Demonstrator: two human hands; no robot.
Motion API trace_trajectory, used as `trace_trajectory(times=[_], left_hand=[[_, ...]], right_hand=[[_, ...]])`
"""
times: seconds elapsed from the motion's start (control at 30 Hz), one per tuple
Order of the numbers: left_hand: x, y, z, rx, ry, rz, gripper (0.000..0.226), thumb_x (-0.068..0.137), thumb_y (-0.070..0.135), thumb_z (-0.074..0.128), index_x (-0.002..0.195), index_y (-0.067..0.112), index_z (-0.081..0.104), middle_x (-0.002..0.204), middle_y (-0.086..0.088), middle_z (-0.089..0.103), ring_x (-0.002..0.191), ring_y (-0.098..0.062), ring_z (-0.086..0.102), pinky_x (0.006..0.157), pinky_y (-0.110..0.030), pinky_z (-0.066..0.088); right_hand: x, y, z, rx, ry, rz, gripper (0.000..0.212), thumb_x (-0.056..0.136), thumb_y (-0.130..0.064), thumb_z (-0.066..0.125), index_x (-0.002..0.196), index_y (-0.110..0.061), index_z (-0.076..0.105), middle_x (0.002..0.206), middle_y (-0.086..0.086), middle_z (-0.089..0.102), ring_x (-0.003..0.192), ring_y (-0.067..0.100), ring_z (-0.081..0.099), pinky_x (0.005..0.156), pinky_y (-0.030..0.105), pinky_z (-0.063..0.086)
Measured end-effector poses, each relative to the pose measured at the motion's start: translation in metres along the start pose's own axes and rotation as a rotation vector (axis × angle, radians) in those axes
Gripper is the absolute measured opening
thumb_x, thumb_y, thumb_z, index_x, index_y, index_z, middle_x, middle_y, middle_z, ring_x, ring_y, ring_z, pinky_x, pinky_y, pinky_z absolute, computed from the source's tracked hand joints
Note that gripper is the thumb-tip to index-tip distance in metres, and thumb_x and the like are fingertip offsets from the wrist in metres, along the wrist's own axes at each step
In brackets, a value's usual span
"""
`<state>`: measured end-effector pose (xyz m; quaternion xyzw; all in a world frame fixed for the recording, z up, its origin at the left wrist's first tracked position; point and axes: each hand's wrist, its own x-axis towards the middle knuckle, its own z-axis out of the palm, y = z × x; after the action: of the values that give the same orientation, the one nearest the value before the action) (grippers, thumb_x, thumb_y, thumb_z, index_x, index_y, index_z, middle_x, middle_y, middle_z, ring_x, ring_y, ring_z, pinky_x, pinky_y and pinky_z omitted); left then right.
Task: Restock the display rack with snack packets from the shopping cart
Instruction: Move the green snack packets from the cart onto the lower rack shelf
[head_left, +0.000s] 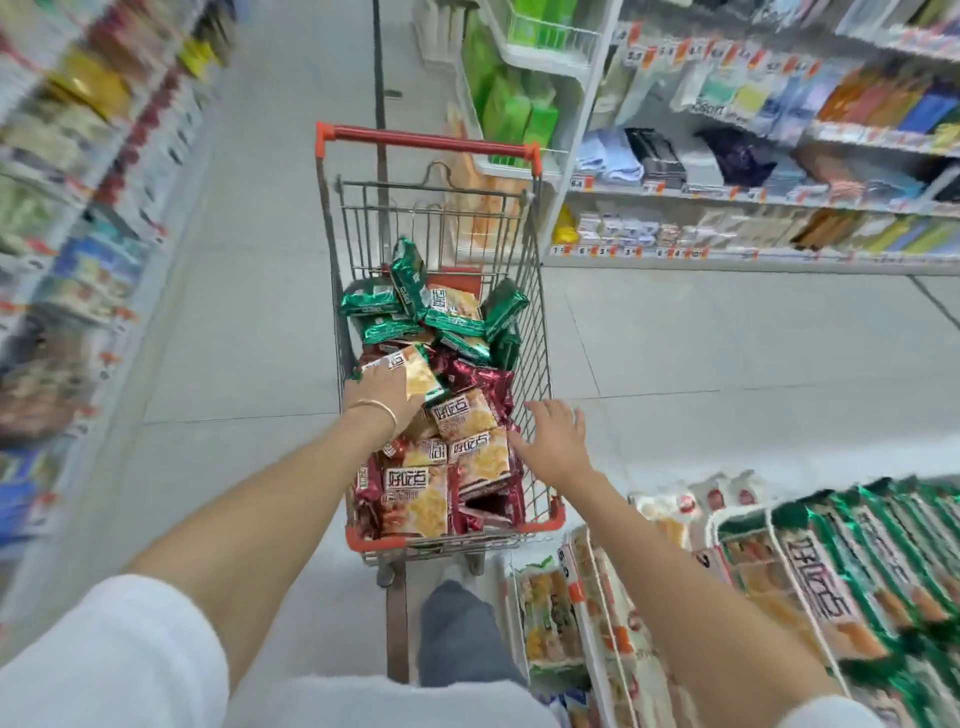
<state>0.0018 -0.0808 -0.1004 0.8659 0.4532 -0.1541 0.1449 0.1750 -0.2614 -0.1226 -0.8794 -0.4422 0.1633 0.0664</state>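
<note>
I see the left hand (382, 388) inside the shopping cart (431, 218), fingers closed on a green-edged snack packet (418, 375) that covers their tips. The right hand (555, 440) is spread wide, holding nothing, its fingertips at the red packets (470, 452) against the cart's right wall. The display rack (716, 527) lies behind the right wrist, well apart from both hands' fingers.

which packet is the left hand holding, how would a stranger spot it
In the red-handled shopping cart, find the middle of the pile, where green packets meet red packets. The green-edged packet is held tilted in the left hand, which wears a bracelet; its neighbours towards the person are red-edged and lie flatter.
</note>
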Motion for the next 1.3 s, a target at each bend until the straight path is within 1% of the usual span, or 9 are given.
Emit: trace_trajectory(times=[0.17,0.33,0.67,0.77,0.83,0.93,1.03,1.13,1.3], left_hand=[[0.03,-0.024,-0.008,-0.297,0.138,-0.213,0.032,0.1,0.032,0.048,0.124,0.016,0.061,0.115,-0.008,0.067,0.1,-0.028,0.064,0.085,-0.043,0.057],[0.035,-0.048,-0.004,-0.523,0.181,-0.409,0.022,0.095,0.017,0.053,0.113,0.017,0.066,0.114,-0.01,0.068,0.101,-0.032,0.063,0.088,-0.043,0.054],[0.052,-0.07,0.004,-0.799,0.185,-0.521,0.021,0.095,0.013,0.055,0.112,0.018,0.067,0.103,0.001,0.065,0.094,-0.023,0.061,0.086,-0.031,0.051],[0.056,-0.071,0.008,-0.787,0.124,-0.491,0.023,0.095,0.012,0.053,0.113,0.018,0.066,0.105,-0.002,0.067,0.083,-0.022,0.062,0.076,-0.033,0.052],[0.059,-0.064,0.007,-0.748,0.029,-0.438,0.025,0.097,0.015,0.053,0.119,0.016,0.065,0.109,-0.006,0.068,0.071,-0.019,0.058,0.065,-0.03,0.048],[0.067,-0.049,0.005,-0.671,-0.138,-0.468,0.049,0.101,0.044,0.049,0.136,0.01,0.055,0.119,-0.011,0.066,0.095,-0.027,0.066,0.084,-0.037,0.054],[0.081,-0.029,0.003,-0.971,-0.326,-0.582,0.11,0.075,0.086,0.052,0.154,0.011,0.032,0.146,-0.016,0.05,0.123,-0.034,0.058,0.102,-0.046,0.05],[0.091,-0.001,0.002,-1.689,-0.446,-0.69,0.083,0.075,0.07,0.07,0.135,0.016,0.053,0.127,-0.017,0.066,0.12,-0.037,0.062,0.095,-0.051,0.055],[0.121,0.001,0.063,-1.743,-0.251,-0.757,0.134,0.03,0.072,0.09,0.144,0.022,0.043,0.142,-0.015,0.056,0.126,-0.039,0.056,0.105,-0.061,0.042]], right_hand=[[0.087,-0.012,0.011,0.122,-0.271,-0.07,0.049,0.095,-0.033,0.056,0.139,-0.012,0.053,0.133,0.009,0.062,0.111,0.027,0.063,0.1,0.04,0.048],[0.151,-0.051,0.032,0.387,-0.371,-0.02,0.032,0.1,-0.016,0.051,0.129,-0.005,0.06,0.125,0.011,0.065,0.084,0.016,0.062,0.077,0.028,0.051],[0.241,-0.108,0.105,0.373,-0.612,0.214,0.09,0.095,-0.037,0.064,0.157,-0.003,0.008,0.151,0.023,0.04,0.134,0.039,0.044,0.11,0.044,0.04],[0.246,-0.101,0.112,0.329,-0.573,0.128,0.03,0.093,-0.032,0.067,0.097,-0.005,0.054,0.085,0.008,0.056,0.071,0.019,0.053,0.068,0.034,0.047],[0.245,-0.093,0.102,0.401,-0.558,0.079,0.045,0.092,-0.022,0.07,0.061,-0.015,0.037,0.058,0.0,0.032,0.049,0.015,0.031,0.05,0.029,0.027],[0.24,-0.068,0.071,0.5,-0.543,0.03,0.057,0.092,-0.021,0.07,0.054,-0.018,0.029,0.052,-0.002,0.021,0.045,0.014,0.02,0.051,0.029,0.016],[0.233,-0.039,0.037,0.572,-0.567,-0.017,0.056,0.091,-0.028,0.072,0.055,-0.014,0.032,0.056,0.003,0.022,0.049,0.016,0.023,0.056,0.031,0.017],[0.218,-0.022,0.012,0.639,-0.668,-0.057,0.053,0.09,-0.038,0.071,0.076,0.011,0.057,0.071,0.016,0.041,0.065,0.021,0.042,0.063,0.026,0.032],[0.254,-0.008,-0.01,0.295,-0.352,-0.223,0.034,0.098,-0.029,0.061,0.123,-0.007,0.068,0.12,0.007,0.069,0.099,0.015,0.066,0.093,0.034,0.054]])
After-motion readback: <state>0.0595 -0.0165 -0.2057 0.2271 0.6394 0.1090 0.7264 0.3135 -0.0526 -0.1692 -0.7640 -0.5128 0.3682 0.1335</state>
